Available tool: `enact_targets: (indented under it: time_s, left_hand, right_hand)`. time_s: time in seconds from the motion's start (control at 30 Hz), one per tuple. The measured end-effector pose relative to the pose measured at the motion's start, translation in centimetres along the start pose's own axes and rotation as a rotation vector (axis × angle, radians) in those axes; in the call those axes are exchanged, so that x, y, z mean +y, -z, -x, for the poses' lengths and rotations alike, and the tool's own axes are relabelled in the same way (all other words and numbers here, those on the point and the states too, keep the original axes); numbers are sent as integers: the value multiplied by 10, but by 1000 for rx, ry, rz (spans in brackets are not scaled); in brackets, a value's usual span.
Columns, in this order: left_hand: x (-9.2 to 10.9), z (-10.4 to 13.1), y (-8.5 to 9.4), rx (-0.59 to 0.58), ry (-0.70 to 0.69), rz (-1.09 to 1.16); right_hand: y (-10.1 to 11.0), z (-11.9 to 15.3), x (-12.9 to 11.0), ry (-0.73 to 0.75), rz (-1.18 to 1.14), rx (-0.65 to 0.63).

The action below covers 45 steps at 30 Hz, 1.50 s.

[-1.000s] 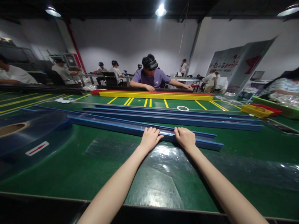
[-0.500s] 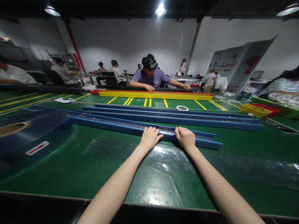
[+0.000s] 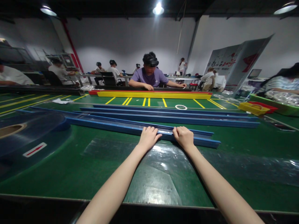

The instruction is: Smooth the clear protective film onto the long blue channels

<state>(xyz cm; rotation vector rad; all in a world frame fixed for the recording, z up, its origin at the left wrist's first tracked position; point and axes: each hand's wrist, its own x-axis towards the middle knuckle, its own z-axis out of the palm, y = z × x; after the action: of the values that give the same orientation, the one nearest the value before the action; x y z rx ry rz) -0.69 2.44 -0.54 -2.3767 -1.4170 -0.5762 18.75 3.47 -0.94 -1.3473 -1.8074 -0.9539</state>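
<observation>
Resting almost unmoved against the second before, left hand and right hand curled side by side over the near blue rail, fingers draped across its top edge, thumbs toward each other. Long, glossy, lying flat across the green table, clear film just nearer.

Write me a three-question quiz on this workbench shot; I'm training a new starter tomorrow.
1. True or false: both hands rest on the nearest blue rail.
2. Which lies beyond the blue rails: A) white tape ring B) hammer C) bottle?
3. What colour is the long tray in front of the person in the purple shirt?

Key: 1 true: left hand, right hand. 2 A. 3 yellow.
</observation>
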Motion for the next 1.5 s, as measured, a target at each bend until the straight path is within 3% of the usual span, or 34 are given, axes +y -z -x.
enact_targets:
  time_s: [0.63, 0.97, 1.3, 1.5]
  left_hand:
    - [-1, 2, 0, -3, -2, 6]
    - [-5, 3, 4, 9, -12, 57]
    - [-10, 2, 5, 32, -7, 46]
    - [-10, 2, 3, 20, -22, 34]
  right_hand:
    - [1, -2, 0, -115, -25, -155]
    - [4, -7, 1, -107, -60, -208]
    - [12, 11, 53, -235, -2, -265]
    - [14, 14, 59, -283, 13, -244]
